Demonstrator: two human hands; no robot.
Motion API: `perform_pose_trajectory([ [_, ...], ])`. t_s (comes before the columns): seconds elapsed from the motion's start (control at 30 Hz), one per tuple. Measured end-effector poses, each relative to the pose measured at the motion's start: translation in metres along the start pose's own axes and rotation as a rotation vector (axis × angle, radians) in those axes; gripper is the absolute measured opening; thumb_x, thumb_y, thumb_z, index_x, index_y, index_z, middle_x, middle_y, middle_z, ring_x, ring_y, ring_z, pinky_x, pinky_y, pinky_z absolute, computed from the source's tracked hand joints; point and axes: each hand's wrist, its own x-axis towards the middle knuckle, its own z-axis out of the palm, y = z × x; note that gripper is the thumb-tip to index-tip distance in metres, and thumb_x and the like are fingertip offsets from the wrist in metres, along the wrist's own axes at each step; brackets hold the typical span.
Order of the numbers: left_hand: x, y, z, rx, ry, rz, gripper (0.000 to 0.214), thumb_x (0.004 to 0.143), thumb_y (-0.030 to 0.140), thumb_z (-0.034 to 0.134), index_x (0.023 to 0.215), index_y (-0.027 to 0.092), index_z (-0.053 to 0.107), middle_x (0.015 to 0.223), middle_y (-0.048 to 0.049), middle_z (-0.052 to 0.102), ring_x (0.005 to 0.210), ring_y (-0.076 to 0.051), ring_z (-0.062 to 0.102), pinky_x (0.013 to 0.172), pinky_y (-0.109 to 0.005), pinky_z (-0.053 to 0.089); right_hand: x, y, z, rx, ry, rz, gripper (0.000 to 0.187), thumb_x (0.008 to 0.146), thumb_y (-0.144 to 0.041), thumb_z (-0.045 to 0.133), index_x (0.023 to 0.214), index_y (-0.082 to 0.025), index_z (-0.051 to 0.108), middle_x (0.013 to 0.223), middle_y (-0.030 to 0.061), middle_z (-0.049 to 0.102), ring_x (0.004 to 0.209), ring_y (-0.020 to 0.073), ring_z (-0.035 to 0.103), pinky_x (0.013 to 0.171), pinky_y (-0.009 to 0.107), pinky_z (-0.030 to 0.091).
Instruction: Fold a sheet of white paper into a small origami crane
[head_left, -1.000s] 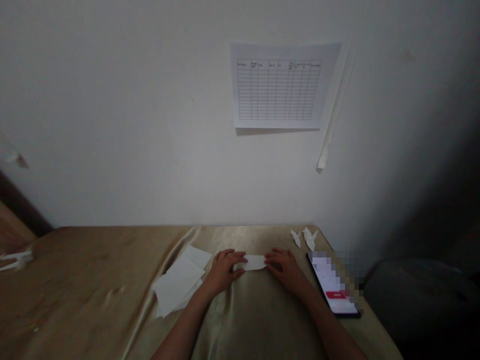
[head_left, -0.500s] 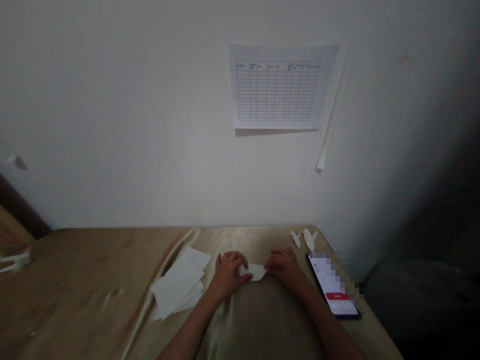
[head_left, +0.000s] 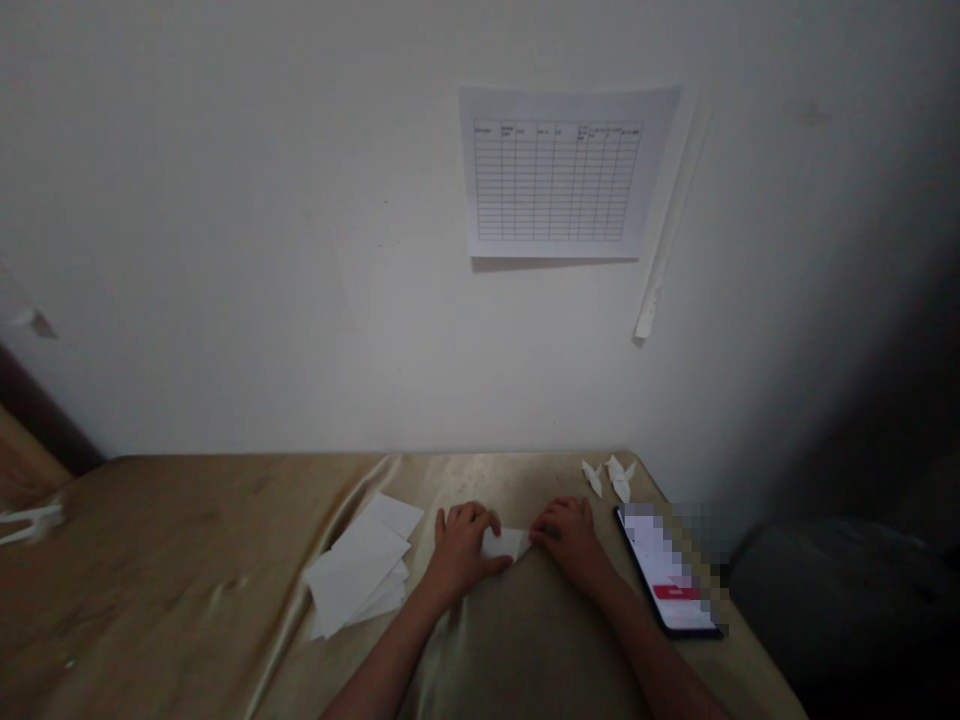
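Observation:
A small piece of white paper (head_left: 501, 543) lies on the cloth-covered table between my two hands, its right side folded to a point. My left hand (head_left: 465, 545) holds the paper's left part, thumb at the near edge and forefinger at the far edge. At the right tip, the closed fingers of my right hand (head_left: 566, 535) pinch the paper. Just left of my left hand is a loose pile of white paper sheets (head_left: 364, 560).
Two small folded paper shapes (head_left: 592, 478) (head_left: 619, 478) lie at the table's back right corner. A phone (head_left: 664, 570) with a lit, partly blurred screen rests near the right edge. The golden tablecloth (head_left: 187, 560) has a ridge left of the pile. A printed table sheet (head_left: 559, 180) hangs on the wall.
The paper's right end, curved and lifted before, now shows a folded, pointed corner. My left thumb has slid slightly right, and the right hand's fingers have curled in more.

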Motion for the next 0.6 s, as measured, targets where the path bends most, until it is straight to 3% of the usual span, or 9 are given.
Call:
perform_pose_trajectory([
  [0.27,0.003,-0.002,0.004,-0.005,-0.006,-0.012,0.044,0.064,0.044,0.083,0.102,0.032,0.067,0.122,-0.0028,0.06,0.125,-0.032,0.048,0.117,-0.062,0.013,0.001,-0.009,0.007,-0.013,0.057,0.063,0.014,0.09,-0.031,0.062,0.087,-0.031,0.076,0.104,0.0007,0.074,0.121,0.0271,0.05,0.115,0.06,0.001],
  [0.47,0.001,-0.003,0.006,-0.021,0.026,0.01,0.036,0.074,0.047,0.075,0.105,0.031,0.068,0.12,-0.0036,0.06,0.124,-0.03,0.049,0.117,-0.061,0.013,0.001,-0.01,0.012,-0.053,0.058,0.101,0.016,0.091,-0.032,0.061,0.09,-0.031,0.077,0.108,0.0026,0.073,0.121,0.0286,0.049,0.113,0.062,0.005],
  [0.6,0.002,-0.001,0.007,-0.023,0.034,-0.014,0.041,0.07,0.051,0.078,0.104,0.03,0.069,0.12,-0.0052,0.059,0.124,-0.032,0.048,0.116,-0.061,0.014,0.0,-0.011,0.015,-0.078,0.085,0.115,0.016,0.092,-0.032,0.061,0.089,-0.032,0.076,0.109,0.0022,0.073,0.122,0.0294,0.048,0.113,0.064,0.003],
])
